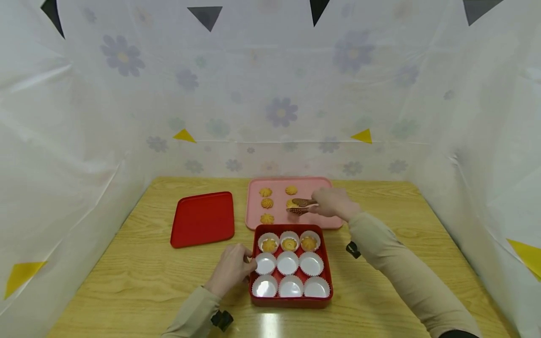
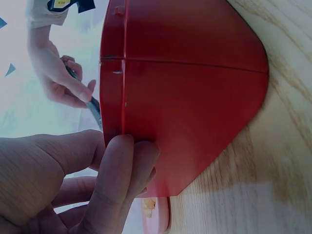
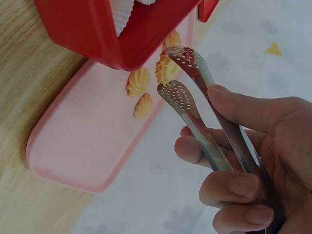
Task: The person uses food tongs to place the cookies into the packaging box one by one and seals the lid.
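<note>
My left hand [image 1: 230, 268] grips the left wall of a red box [image 1: 291, 303], fingers against the wall's outside in the left wrist view. White paper cups [image 1: 287, 263] stand in rows in the box; each of the far three holds a piped cookie [image 1: 308, 243]. My right hand [image 1: 334, 203] holds metal tongs [image 3: 214, 117] with perforated tips over a pink tray [image 1: 313, 184]. A ridged golden cookie [image 3: 166, 68] is between the tong tips in the right wrist view; whether it is lifted off the tray I cannot tell.
More cookies [image 1: 266, 203] lie on the pink tray, mostly on its left side, just behind the box. A flat red lid [image 1: 203, 219] lies on the wooden table [image 1: 139, 267] to the left. White patterned sheeting [image 1: 279, 155] closes off the back and sides.
</note>
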Available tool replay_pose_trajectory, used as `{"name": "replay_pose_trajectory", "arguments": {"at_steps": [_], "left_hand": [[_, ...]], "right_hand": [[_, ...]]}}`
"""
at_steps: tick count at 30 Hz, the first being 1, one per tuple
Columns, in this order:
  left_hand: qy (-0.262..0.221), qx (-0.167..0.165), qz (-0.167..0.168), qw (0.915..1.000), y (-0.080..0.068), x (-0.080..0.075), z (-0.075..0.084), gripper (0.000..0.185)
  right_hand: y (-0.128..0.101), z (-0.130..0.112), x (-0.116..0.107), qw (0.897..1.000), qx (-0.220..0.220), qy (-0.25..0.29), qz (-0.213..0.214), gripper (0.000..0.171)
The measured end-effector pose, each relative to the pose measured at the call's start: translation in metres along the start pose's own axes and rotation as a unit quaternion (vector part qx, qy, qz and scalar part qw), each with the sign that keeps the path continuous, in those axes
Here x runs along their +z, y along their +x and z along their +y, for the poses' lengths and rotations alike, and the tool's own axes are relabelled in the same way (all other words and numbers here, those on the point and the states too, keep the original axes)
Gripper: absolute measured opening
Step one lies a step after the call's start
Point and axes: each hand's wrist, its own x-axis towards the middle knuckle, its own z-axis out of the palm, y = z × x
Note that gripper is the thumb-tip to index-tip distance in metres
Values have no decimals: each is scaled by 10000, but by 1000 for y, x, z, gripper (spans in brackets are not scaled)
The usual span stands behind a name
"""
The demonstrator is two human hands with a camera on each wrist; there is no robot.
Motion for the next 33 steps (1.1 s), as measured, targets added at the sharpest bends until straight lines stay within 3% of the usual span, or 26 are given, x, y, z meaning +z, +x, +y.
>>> {"name": "replay_pose_trajectory", "arguments": {"at_steps": [13,24,33], "left_hand": [[10,-114,-108,9999,0,0,1,25],[19,-161,-131,9998,1,1,1,23],[76,-125,-54,9999,1,1,2,44]], "right_hand": [[-24,-4,-5,9977,-343,102,569,21],[-50,-12,-2,9945,-784,370,584,17],[-64,-24,10,9909,-1094,261,738,17]]}}
